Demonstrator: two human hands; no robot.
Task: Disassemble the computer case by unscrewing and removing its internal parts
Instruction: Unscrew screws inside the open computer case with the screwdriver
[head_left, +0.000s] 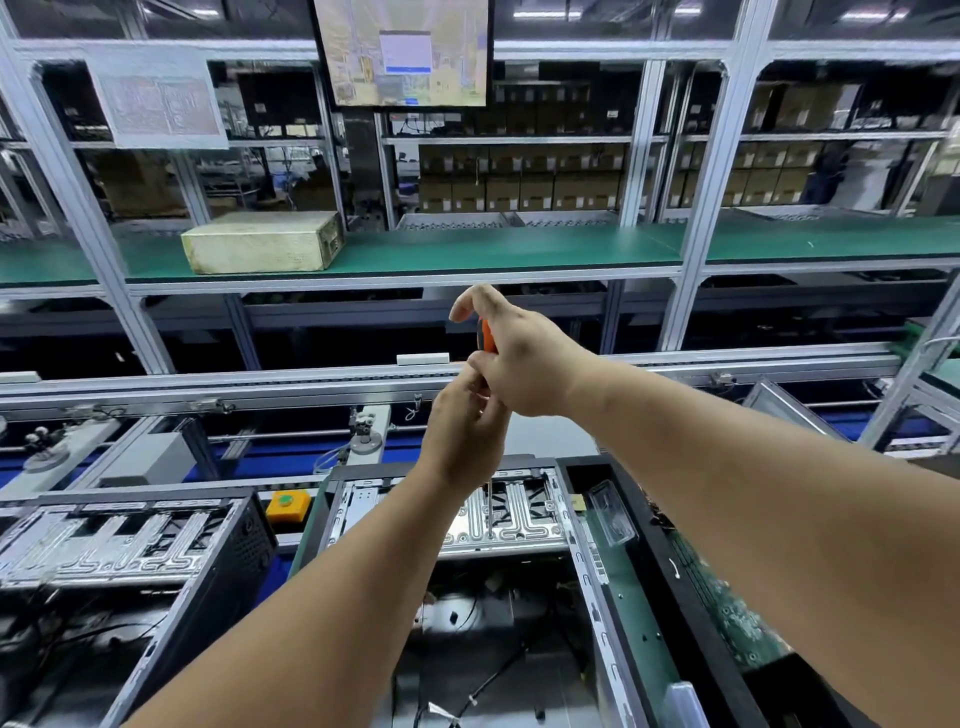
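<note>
Aluminium racking fills the background of what I see, with a green-matted shelf (467, 249) running across it and a monitor (405, 52) hanging above centre. At far left on that shelf lies a yellowed, boxy old unit (260, 241); stacked cartons sit behind the racking further right. Below the shelf, a conveyor rail (208, 384) crosses the view.

Lower left: a second open computer case (119, 561), its ribbed metal bracket facing up and loose cables in its dark interior. Just right of it, an orange box with a green button (287, 505) sits on the line's edge.

Centre: the computer case (582, 587) being worked on, open toward me, with a silver ribbed bracket plate (509, 519) across its far end and black cables below. My left hand (462, 431) is raised above this plate, fingers curled around the lower part of an orange-handled screwdriver (485, 338). My right hand (519, 358) wraps the handle from above, thumb lifted free at the top. The thin shaft (491, 506) descends vertically from under the left hand, its tip meeting the bracket plate.

Right: a green circuit board (743, 623) lies beside the case's black side wall, and a clear plastic piece (613, 512) rests at that wall's top.
</note>
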